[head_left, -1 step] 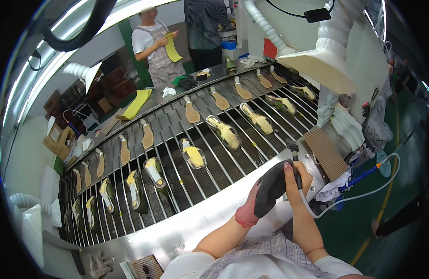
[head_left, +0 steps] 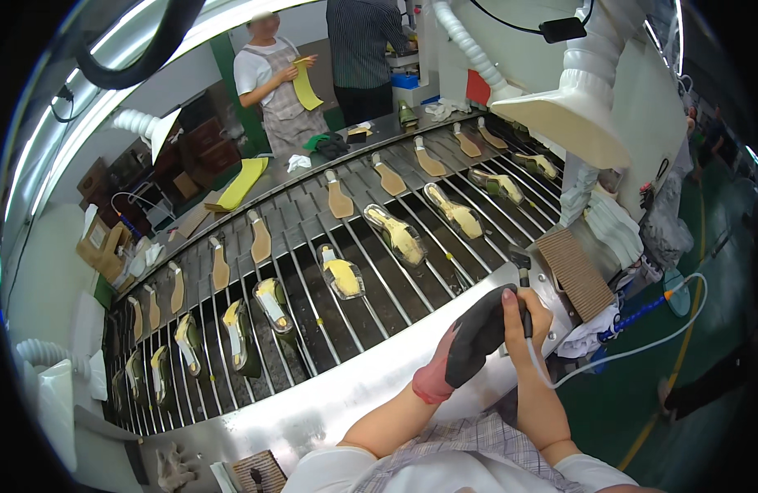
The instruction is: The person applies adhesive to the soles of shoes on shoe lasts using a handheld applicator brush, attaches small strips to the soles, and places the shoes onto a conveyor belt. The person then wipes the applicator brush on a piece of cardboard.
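My right hand [head_left: 533, 316] is bare and closed round the dark handle of a brush [head_left: 520, 258] with a pale hose [head_left: 597, 357] running from it. The brush head points up, over the metal ledge at the conveyor's near edge. My left hand [head_left: 476, 341] wears a pink glove with a black coating and meets the right hand near the brush handle. Its fingers cannot be told apart, and anything in them is hidden. Ahead, shoe uppers on lasts [head_left: 344, 278] lie in a near row on the conveyor rods, and tan insole-shaped soles [head_left: 339, 197] form a far row.
Metal rods [head_left: 379, 308] span the conveyor. A ribbed brown pad [head_left: 578, 275] lies right of my hands, beside white cloths [head_left: 613, 226]. A white duct hood [head_left: 560, 123] hangs above. Across the conveyor, a person [head_left: 280, 90] holds a yellow sheet [head_left: 306, 86]. A loose glove [head_left: 175, 468] lies lower left.
My gloved left hand has shifted very slightly left and down. The brush in my right hand and the shoe parts look almost unchanged.
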A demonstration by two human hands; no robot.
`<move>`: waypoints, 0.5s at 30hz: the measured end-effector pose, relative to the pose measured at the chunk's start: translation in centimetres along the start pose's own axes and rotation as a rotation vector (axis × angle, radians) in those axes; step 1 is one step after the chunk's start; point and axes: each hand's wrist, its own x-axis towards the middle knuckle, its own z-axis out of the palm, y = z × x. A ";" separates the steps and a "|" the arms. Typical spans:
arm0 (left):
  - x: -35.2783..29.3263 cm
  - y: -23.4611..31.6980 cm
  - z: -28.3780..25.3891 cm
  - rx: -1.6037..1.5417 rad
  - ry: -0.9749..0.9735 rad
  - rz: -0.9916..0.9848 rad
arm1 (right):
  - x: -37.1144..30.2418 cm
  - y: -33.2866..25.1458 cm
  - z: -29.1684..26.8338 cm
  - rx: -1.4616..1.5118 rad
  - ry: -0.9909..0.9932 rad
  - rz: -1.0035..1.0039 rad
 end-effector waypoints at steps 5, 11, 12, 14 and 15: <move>-1.2 1.0 -0.5 -0.027 -0.237 -0.053 | -0.5 0.6 0.5 -0.114 0.134 -0.191; -1.4 0.9 -1.4 -0.232 -0.348 0.002 | -1.0 0.5 1.0 -0.077 0.165 -0.113; -1.6 1.0 -1.1 -0.211 -0.424 0.065 | -0.8 0.2 1.2 -0.075 0.141 -0.067; -1.7 1.8 -0.8 -0.110 -0.480 0.161 | -0.4 -0.8 1.5 -0.021 0.115 -0.120; -1.8 2.5 -0.6 -0.037 -0.422 0.157 | 0.1 -1.3 1.8 0.022 0.140 -0.184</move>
